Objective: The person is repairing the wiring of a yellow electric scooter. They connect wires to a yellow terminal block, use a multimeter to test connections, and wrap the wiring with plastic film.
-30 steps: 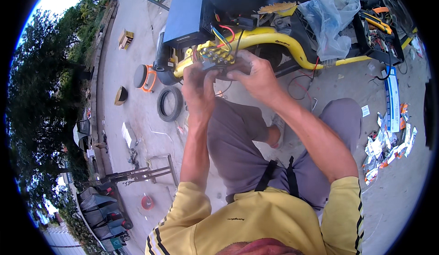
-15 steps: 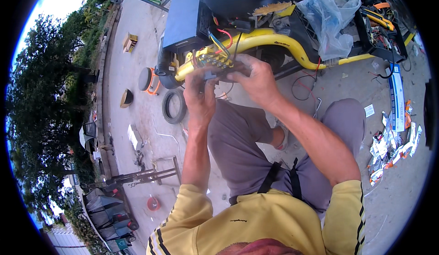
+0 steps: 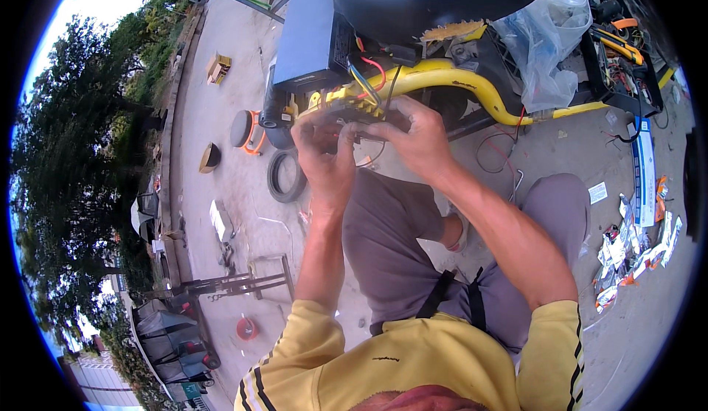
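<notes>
Closed pinch on a wired terminal block (image 3: 349, 108), left hand (image 3: 324, 154) and right hand (image 3: 420, 137) close together, thumbs converging

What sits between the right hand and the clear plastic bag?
Head view: the curved yellow tube runs between right hand and bag, dark parts beside it.

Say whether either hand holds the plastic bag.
No: the bag lies by the tool tray, apart from the left hand and right hand.

Connector block (image 3: 352, 110), dark face, yellow upper edge, held up, partly hidden
</notes>
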Available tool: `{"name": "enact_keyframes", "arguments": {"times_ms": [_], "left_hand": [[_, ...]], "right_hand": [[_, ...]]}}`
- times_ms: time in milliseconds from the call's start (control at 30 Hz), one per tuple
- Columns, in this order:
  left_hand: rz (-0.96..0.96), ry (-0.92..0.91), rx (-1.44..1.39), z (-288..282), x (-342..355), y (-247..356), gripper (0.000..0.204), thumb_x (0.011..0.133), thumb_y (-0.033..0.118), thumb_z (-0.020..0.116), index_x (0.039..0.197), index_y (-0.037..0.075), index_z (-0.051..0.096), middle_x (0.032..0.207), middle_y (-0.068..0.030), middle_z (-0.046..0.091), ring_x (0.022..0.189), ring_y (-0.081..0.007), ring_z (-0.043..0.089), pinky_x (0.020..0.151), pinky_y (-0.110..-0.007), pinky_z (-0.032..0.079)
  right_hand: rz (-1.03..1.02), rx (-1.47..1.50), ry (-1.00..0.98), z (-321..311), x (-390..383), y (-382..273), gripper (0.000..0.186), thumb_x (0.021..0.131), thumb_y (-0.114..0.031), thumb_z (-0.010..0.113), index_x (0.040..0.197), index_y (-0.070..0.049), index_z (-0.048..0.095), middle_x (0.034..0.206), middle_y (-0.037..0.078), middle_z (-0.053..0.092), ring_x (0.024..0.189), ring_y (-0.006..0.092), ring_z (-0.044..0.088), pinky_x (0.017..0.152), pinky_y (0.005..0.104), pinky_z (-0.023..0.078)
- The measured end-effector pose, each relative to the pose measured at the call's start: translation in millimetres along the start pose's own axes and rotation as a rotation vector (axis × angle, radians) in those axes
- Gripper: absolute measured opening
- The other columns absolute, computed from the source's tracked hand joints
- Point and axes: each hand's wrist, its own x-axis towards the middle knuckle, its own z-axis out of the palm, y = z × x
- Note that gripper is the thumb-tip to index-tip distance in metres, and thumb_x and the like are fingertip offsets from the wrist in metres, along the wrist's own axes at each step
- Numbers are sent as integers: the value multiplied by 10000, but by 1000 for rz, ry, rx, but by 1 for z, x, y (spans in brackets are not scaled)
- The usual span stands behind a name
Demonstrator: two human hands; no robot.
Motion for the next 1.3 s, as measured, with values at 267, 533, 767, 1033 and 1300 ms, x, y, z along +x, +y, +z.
{"name": "enact_keyframes", "arguments": {"times_ms": [267, 533, 767, 1033, 1300], "left_hand": [[414, 7, 515, -8, 29, 31, 711, 788, 22, 911, 1445, 35, 642, 1323, -125, 632, 1288, -277, 553, 1065, -382, 499], [211, -157, 147, -16, 46, 13, 532, 793, 44, 908, 1285, 21, 709, 1263, -103, 672, 1181, -255, 633, 1005, -382, 529], [302, -118, 161, -14, 46, 11, 491, 804, 45, 904, 1256, 22, 713, 1271, -110, 693, 1158, -234, 670, 937, -372, 549], [214, -133, 91, -12, 45, 8, 514, 808, 15, 917, 1271, 8, 693, 1186, -84, 737, 1067, -169, 696, 921, -327, 562], [-73, -208, -181, -15, 60, 8, 413, 943, -40, 804, 1333, -42, 667, 1212, -58, 723, 1110, -129, 671, 965, -298, 569]], "right_hand": [[-23, -173, 3, -3, 2, 1, 325, 901, -83, 862, 1175, 32, 732, 1077, 135, 777, 978, 195, 758, 870, 355, 584], [-95, -283, -18, -5, 4, -3, 342, 911, -144, 870, 1185, 10, 735, 1078, 104, 773, 974, 185, 718, 875, 348, 559], [-111, -402, -48, -10, 9, 0, 375, 878, -166, 905, 1165, 8, 737, 1084, 171, 789, 1003, 321, 776, 882, 395, 584], [-144, -427, -33, -9, 9, -2, 405, 866, -139, 912, 1196, 14, 732, 1074, 141, 803, 981, 246, 780, 870, 367, 587], [-80, -77, -61, -10, 14, 7, 364, 849, 61, 856, 1200, 41, 762, 1072, 93, 805, 979, 113, 746, 875, 309, 601]]}}
